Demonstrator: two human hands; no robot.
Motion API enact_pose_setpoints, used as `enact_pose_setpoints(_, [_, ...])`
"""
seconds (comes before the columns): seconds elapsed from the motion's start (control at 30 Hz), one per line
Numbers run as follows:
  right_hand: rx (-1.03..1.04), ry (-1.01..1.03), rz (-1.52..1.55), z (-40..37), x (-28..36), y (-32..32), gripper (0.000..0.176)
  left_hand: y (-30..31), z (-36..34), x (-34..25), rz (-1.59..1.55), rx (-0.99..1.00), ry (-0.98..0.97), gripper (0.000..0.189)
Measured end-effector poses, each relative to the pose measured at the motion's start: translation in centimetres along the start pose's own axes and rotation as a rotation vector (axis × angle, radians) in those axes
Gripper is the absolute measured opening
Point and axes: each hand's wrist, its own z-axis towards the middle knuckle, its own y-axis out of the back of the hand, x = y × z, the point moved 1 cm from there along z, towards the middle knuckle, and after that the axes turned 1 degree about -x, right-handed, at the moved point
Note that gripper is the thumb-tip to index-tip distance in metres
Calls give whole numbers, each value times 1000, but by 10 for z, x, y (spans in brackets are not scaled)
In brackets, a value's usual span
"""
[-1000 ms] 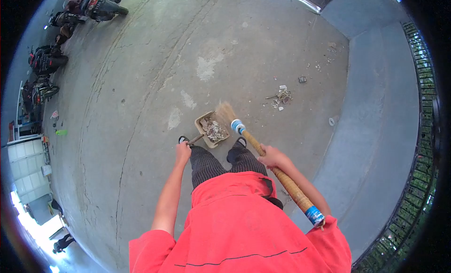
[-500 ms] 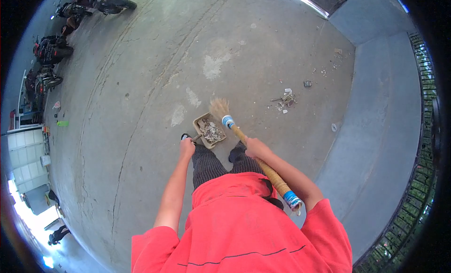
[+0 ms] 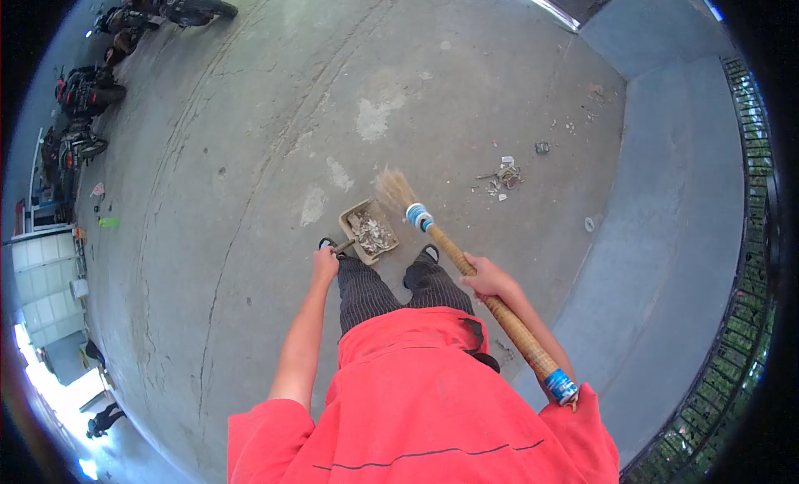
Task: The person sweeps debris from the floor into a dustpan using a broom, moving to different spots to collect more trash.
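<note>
head view: single camera, looking down at your own body and hands.
floor: bare grey concrete floor (image 3: 250, 151), open yard, long curved scuff lines, pale worn patches ahead of your feet.
edges: smoother grey raised strip (image 3: 666, 193) along your right; green fence (image 3: 753, 234) beyond it.
far left: parked motorbikes (image 3: 83, 93) in a row; small green item (image 3: 108, 223) on the ground near them; another person (image 3: 104, 419) standing well apart, bottom left.
left hand (image 3: 325, 263): closed around the short handle of the dustpan (image 3: 349, 218), arm straight down.
dustpan: tan, sits on the floor just ahead of your left shoe, mouth facing away from you; debris (image 3: 372, 232) piled inside.
right hand (image 3: 489, 278): wrapped around the stick of the broom (image 3: 441, 241), about mid-length.
broom: stick slants from your right hip down toward the pan; bristles (image 3: 393, 188) on the floor just beside the pan's far right corner, touching or nearly, can't tell which.
loose litter (image 3: 502, 178): small heap on the floor to the right of the bristles, apart from the pan; a few scattered bits further out.
clothing: red shirt (image 3: 416, 401), dark striped trousers (image 3: 370, 292).
markings: blue-and-white tape bands (image 3: 419, 217) on the broom near the bristles and at the top end; any print too small to read.
</note>
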Motion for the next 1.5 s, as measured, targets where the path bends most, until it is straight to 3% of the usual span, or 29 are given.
enact_pose_setpoints(0.13, [-158,-19,-62,34,-14,-4,67,-8,5,3,28,-16,-45,20])
enact_pose_setpoints(0.27, [-124,-32,-85,55,-16,-19,66,-10,5,-7,48,13,10,20])
enact_pose_setpoints(0.37, [-15,-5,-118,46,-14,-25,58,-7,1,-14,75,16,-21,20])
enact_pose_setpoints(0.43, [169,-3,77,37,-18,-24,51,-13,3,-12,77,0,-42,19])
enact_pose_setpoints(0.57, [342,-72,349,13,-31,-22,39,-1,-1,-23,81,18,-83,18])
enact_pose_setpoints(0.7, [293,-76,456,-24,-44,-15,42,1,-6,-24,109,55,-47,21])
enact_pose_setpoints(0.9, [-26,-215,594,-49,-90,4,48,-7,-4,-16,121,95,-123,22])
enact_pose_setpoints(0.97, [-141,-222,513,-43,-103,13,48,-14,-1,-14,72,55,-139,20])
enact_pose_setpoints(1.1, [-273,-216,413,-10,-137,24,33,-15,4,-25,94,64,-108,20])
enact_pose_setpoints(1.23, [-283,-250,374,3,-148,28,30,-16,5,-31,120,43,-123,20])
enact_pose_setpoints(1.3, [-190,-216,340,4,-143,22,26,-16,4,-33,132,46,-117,20])
enact_pose_setpoints(1.43, [-99,-150,232,-4,-117,-5,31,-16,4,-37,149,62,-106,20])
enact_pose_setpoints(1.5, [9,-111,195,-7,-104,-20,54,-13,2,-41,156,59,-106,20])
